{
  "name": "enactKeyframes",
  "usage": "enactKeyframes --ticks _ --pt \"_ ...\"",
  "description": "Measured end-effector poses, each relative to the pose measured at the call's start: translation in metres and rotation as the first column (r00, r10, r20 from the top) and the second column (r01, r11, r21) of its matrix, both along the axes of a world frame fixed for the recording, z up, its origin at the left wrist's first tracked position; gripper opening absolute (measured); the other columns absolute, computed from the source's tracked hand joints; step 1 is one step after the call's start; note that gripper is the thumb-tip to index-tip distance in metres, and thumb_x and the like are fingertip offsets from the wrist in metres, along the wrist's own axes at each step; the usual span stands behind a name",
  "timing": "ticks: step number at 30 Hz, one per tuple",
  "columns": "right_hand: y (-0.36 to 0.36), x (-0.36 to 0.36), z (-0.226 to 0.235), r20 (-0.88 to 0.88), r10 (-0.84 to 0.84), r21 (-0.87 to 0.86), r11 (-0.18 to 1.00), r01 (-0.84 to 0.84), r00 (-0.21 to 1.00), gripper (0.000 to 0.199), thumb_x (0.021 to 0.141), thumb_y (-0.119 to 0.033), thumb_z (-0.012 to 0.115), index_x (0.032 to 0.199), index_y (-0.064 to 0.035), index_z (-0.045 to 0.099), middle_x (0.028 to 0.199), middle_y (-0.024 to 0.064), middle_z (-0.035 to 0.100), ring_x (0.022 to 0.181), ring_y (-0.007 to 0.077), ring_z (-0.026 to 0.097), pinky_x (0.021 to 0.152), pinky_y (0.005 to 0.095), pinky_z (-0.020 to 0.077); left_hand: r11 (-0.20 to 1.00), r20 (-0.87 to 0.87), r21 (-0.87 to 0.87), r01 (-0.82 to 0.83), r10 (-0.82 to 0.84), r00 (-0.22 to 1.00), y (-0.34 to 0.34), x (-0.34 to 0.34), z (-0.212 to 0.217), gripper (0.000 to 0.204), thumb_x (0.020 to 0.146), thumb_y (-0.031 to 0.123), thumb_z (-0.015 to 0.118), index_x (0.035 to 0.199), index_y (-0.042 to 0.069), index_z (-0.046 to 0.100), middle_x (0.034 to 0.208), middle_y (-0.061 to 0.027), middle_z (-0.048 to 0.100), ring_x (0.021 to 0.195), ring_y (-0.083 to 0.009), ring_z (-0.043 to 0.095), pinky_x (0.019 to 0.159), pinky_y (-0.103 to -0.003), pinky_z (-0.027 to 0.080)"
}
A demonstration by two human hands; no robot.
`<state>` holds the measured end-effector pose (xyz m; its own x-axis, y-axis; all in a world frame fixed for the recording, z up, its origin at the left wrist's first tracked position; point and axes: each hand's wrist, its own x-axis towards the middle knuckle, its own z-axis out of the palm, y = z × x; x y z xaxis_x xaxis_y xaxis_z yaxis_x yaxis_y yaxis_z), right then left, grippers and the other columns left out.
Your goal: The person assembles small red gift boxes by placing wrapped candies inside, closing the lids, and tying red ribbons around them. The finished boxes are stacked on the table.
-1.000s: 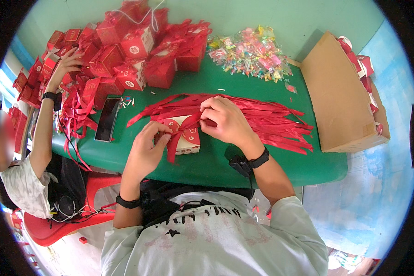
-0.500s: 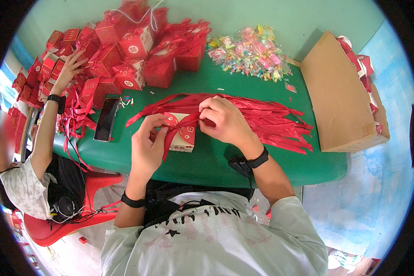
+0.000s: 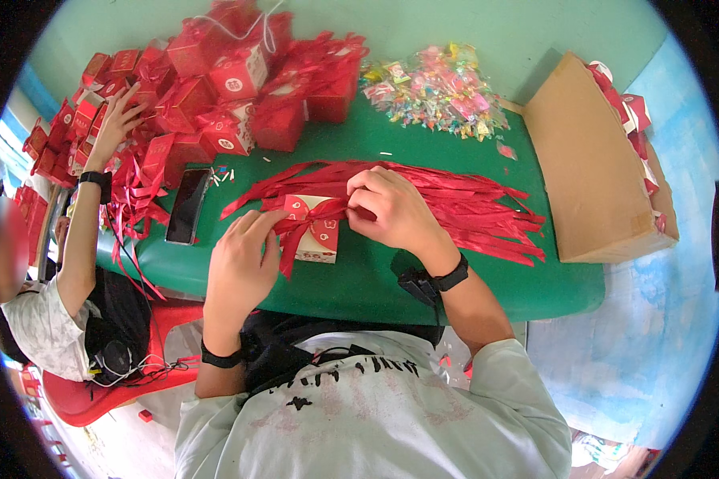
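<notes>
A small red and cream gift box (image 3: 324, 249) sits on the green table in front of me. Red ribbon (image 3: 295, 239) is looped and knotted across its top, with one tail hanging down the near side. My left hand (image 3: 244, 259) pinches the ribbon's left part beside the box. On the other side, my right hand (image 3: 386, 209) has its fingers curled closed around the ribbon's right part. Just behind the box lies a wide bundle of loose red ribbons (image 3: 479, 215), partly covered by my right hand.
Stacked red gift boxes (image 3: 185, 104) fill the back left, where a co-worker's hand (image 3: 118, 128) reaches in. A black phone (image 3: 188, 205) lies near them. Wrapped candies (image 3: 447, 92) are heaped at the back. A cardboard carton (image 3: 571, 168) with more boxes stands at the right.
My left hand has moved left and slightly down, drawing the ribbon out sideways so the knot looks tighter. My right hand has stayed almost in place.
</notes>
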<state>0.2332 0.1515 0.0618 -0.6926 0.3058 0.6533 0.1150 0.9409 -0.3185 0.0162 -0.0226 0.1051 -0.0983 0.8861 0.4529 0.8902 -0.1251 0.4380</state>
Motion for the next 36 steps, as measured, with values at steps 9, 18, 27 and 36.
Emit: enactKeyframes --ticks 9,18,27,36 --pt "-0.002 0.001 0.001 -0.058 0.011 -0.018 1.000 -0.012 0.998 0.017 0.077 -0.010 0.080 0.083 -0.0063 0.065 0.098 0.0075 0.066 0.091 0.0300 0.066 0.078 0.0431 0.0559 0.999 0.116 -0.024 -0.046 0.049 0.992 0.007 0.006 -0.007 0.014 0.092 0.007 0.070 0.105 0.002 0.065 0.093 -0.0123 0.066 0.083 -0.0282 0.067 0.073 -0.038 0.053" --pt "0.000 -0.003 -0.011 -0.113 -0.148 -0.144 0.981 0.131 0.983 0.019 0.077 -0.011 0.080 0.088 -0.0077 0.065 0.096 0.0066 0.067 0.088 0.0294 0.068 0.078 0.0419 0.0571 0.993 0.828 0.020 0.113 -0.079 0.555 0.019 0.001 -0.048 0.009 0.102 0.001 0.061 0.111 -0.002 0.064 0.089 -0.0020 0.064 0.079 -0.0076 0.057 0.071 -0.026 0.050" --pt "-0.004 -0.003 -0.010 -0.178 -0.165 -0.429 0.900 0.074 0.970 0.015 0.086 -0.011 0.076 0.095 -0.0051 0.065 0.096 0.0079 0.065 0.084 0.0212 0.067 0.070 0.0345 0.0535 0.999 0.555 -0.043 -0.012 0.034 0.831 0.015 0.001 -0.040 0.010 0.100 0.001 0.062 0.109 -0.002 0.063 0.083 -0.0033 0.063 0.072 -0.0086 0.052 0.068 -0.026 0.046" --pt "0.005 -0.011 -0.018 -0.181 -0.220 -0.025 0.975 0.219 0.959 0.016 0.095 -0.006 0.068 0.110 -0.0052 0.063 0.100 0.0139 0.066 0.084 0.0334 0.067 0.072 0.0404 0.0530 1.000 0.565 -0.028 -0.013 0.027 0.824 0.017 0.000 -0.051 0.010 0.100 0.000 0.062 0.109 -0.001 0.064 0.085 -0.0051 0.065 0.072 -0.0104 0.054 0.067 -0.027 0.047"
